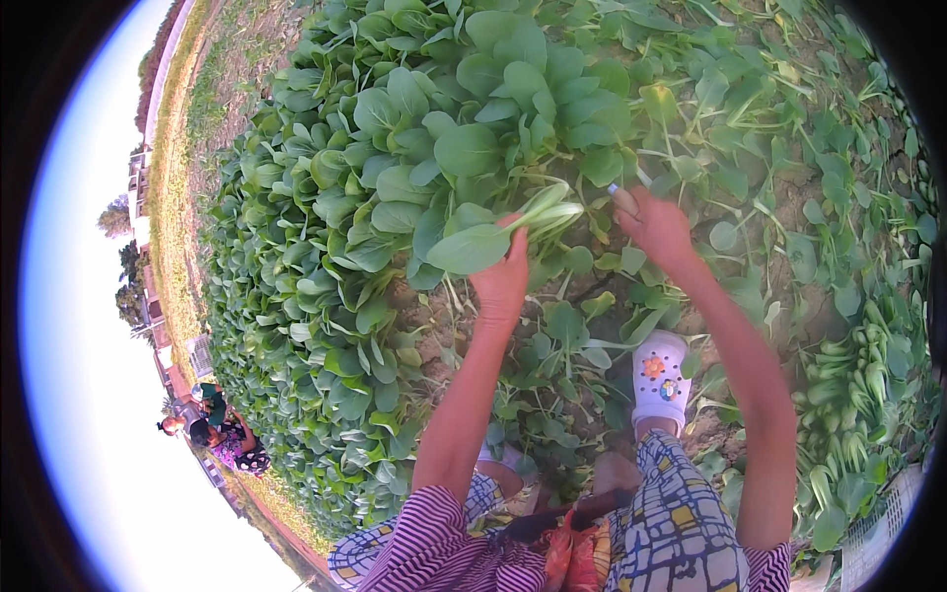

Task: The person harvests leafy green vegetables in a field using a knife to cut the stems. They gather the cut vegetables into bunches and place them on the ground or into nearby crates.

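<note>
My left hand (503, 270) holds a head of bok choy (544, 211) by its leaves, with the pale stem end towards the right. Just right of it, my right hand (655, 226) is closed around the handle of a small tool (627, 201); a blue-white band shows at the handle's end, and what kind of tool it is cannot be told. Dense standing bok choy (466, 148) grows above and left of my hands. Loose leaves lie on the soil beneath them.
Several harvested bok choy (843, 392) lie in a row at the lower right, beside a pale plastic crate (880, 522). My clog (661, 377) rests among scattered leaves. Other people (229, 440) are at the field's far left edge, near another crate (200, 355).
</note>
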Demonstrator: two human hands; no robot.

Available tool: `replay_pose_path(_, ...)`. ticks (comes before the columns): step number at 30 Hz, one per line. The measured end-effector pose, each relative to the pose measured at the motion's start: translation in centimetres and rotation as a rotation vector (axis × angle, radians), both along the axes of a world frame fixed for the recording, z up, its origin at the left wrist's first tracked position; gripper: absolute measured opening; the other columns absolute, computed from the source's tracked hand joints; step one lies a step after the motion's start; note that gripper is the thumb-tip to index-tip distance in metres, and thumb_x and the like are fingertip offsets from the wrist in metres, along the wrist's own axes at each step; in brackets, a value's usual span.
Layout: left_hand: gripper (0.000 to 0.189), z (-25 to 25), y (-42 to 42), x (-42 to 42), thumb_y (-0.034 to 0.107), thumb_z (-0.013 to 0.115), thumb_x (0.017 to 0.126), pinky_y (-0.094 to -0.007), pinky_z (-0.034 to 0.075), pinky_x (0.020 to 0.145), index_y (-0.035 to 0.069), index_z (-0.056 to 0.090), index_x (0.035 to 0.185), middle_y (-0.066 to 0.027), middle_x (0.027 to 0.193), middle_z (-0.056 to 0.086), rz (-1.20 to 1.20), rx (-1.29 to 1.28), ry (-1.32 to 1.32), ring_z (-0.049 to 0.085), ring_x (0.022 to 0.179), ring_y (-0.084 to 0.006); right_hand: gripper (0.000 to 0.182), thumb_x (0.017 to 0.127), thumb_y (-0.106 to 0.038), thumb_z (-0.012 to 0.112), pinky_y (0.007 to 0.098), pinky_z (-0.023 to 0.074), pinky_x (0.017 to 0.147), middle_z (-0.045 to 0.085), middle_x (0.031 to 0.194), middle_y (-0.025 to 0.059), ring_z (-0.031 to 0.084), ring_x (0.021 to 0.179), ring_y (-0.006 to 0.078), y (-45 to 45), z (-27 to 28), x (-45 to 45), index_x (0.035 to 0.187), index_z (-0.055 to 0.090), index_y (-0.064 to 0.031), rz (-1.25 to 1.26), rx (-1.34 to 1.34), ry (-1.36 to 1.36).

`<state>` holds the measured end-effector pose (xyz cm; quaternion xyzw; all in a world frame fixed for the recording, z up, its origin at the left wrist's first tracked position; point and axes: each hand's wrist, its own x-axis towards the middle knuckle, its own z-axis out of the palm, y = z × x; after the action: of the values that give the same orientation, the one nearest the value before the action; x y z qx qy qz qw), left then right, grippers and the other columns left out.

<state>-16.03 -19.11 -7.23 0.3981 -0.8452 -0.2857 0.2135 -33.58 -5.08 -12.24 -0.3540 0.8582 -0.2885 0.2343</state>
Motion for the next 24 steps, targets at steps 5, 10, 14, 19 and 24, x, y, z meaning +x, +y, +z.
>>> replay_pose_path(5,0.015,4.6,4.6,2.2,0.004,0.061,0.083,-0.0214,0.041,0.051,0.004,0.062,0.098,-0.0032,0.082,0.060,0.196,0.483,0.269,0.051,0.059,-0.0072,0.035,0.073,-0.023,0.073,0.0309,0.0427,0.054,0.056,0.067,0.0045,0.052,0.056,0.0169,3.4,1.4,2.1,0.098,0.056,-0.0056,-0.274,-0.389,-0.441)
replay_pose_path(10,0.018,9.3,8.7,4.2,0.001,0.059,0.084,-0.0174,0.033,0.040,0.001,0.058,0.103,-0.0033,0.076,0.058,0.215,0.599,0.506,0.043,0.048,-0.0046,0.050,0.071,-0.016,0.076,0.0188,0.0351,0.046,0.049,0.065,-0.0042,0.044,0.051,0.0043,4.8,9.4,4.0,0.115,0.054,-0.0069,-0.302,-0.569,-1.103)
replay_pose_path(14,0.020,9.9,10.9,4.5,0.001,0.060,0.084,-0.0180,0.032,0.039,0.002,0.058,0.104,-0.0023,0.075,0.058,0.260,0.689,0.426,0.043,0.047,-0.0047,0.073,0.064,-0.010,0.079,0.0177,0.0313,0.041,0.051,0.064,-0.0022,0.042,0.048,0.0038,5.7,11.4,5.6,0.129,0.045,-0.0084,-0.023,-0.699,-1.356)
replay_pose_path(19,0.025,8.9,12.8,4.9,0.007,0.062,0.084,-0.0175,0.035,0.043,0.003,0.056,0.109,-0.0022,0.082,0.060,0.355,0.849,0.222,0.045,0.050,-0.0047,0.061,0.066,-0.003,0.075,0.0167,0.0296,0.039,0.053,0.068,-0.0018,0.041,0.046,0.0027,5.7,10.5,7.8,0.121,0.049,-0.0039,-0.188,-0.644,-1.476)
replay_pose_path(24,0.041,8.9,13.0,5.5,0.006,0.064,0.081,-0.0221,0.045,0.048,-0.001,0.050,0.119,-0.0110,0.100,0.062,0.272,1.187,0.230,0.056,0.057,-0.0113,0.023,0.076,-0.012,0.068,0.0174,0.0284,0.035,0.046,0.055,-0.0036,0.039,0.040,0.0024,6.6,8.7,7.7,0.093,0.056,-0.0017,-0.348,-0.610,-1.387)
